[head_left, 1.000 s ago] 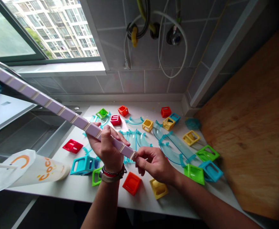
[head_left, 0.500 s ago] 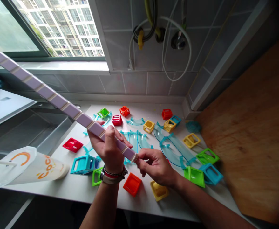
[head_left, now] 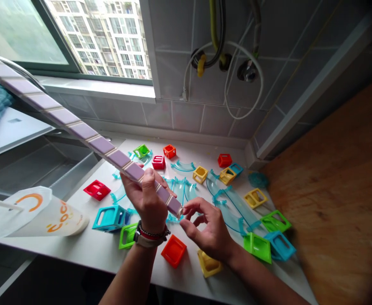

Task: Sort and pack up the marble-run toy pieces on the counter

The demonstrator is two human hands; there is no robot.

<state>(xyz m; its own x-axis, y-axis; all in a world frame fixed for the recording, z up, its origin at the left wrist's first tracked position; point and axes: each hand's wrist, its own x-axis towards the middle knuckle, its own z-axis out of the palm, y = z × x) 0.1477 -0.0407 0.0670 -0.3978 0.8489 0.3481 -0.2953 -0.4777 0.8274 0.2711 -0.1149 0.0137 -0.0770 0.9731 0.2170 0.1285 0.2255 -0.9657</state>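
Note:
A long strip of lilac rectangular segments with pale seams (head_left: 101,145) slants down from the upper left to the middle of the view. My left hand (head_left: 146,201) is wrapped round its lower part, thumb on top. Close by the strip's lower end is my right hand (head_left: 206,228), its thumb and index finger apart; whether a fingertip touches the end cannot be made out. Beneath the hands lie clear blue curved track pieces (head_left: 181,192). An orange cube frame (head_left: 173,250) and a yellow cube frame (head_left: 209,262) sit nearer to me.
Several coloured cube frames, among them a blue one (head_left: 109,217) and a green one (head_left: 257,247), stand about the white counter (head_left: 78,250). A drink cup with a straw (head_left: 40,212) is at the left, by a sink (head_left: 78,169). A wooden board (head_left: 338,203) borders the right side.
My right thumb and index finger, pinched at the strip's end before, have spread apart. The left hand keeps its hold, and the view has shifted slightly.

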